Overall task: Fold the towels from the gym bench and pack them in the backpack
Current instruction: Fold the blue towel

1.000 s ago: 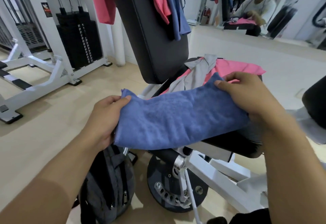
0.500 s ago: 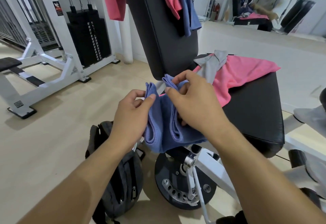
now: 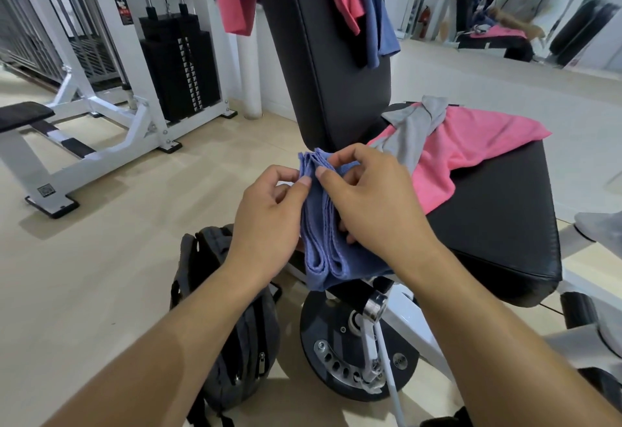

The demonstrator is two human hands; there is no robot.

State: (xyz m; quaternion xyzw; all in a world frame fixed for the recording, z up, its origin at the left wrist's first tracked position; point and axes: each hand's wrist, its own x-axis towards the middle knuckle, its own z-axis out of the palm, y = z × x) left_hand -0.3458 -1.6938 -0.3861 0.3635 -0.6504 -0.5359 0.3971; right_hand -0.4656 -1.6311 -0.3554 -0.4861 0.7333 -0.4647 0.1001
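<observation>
A second ago the blue towel [image 3: 323,224] was stretched wide between the two hands; now it is hanging doubled into a narrow bundle, its folds gathered side by side, and the hands have closed in on each other. The view has also drawn back, showing more of the desk [image 3: 498,224].

The left hand [image 3: 269,221] is pinching the towel's left layers near the top edge, thumb in front. The right hand [image 3: 373,204] is pinching the right layers, thumb and forefinger curled over the upper edge, the other fingers tucked behind the cloth. The two hands are almost touching, with the towel held between them and drooping below them, in the air just in front of the desk's near left corner.

The backpack [image 3: 232,332] is standing on the floor [image 3: 101,275] below the left forearm, near the desk's base. On the desk a pink towel [image 3: 471,150] is lying spread out with a grey towel [image 3: 414,127] crumpled across it. More pink and blue cloth is hanging over the upright backrest [image 3: 330,56].
</observation>
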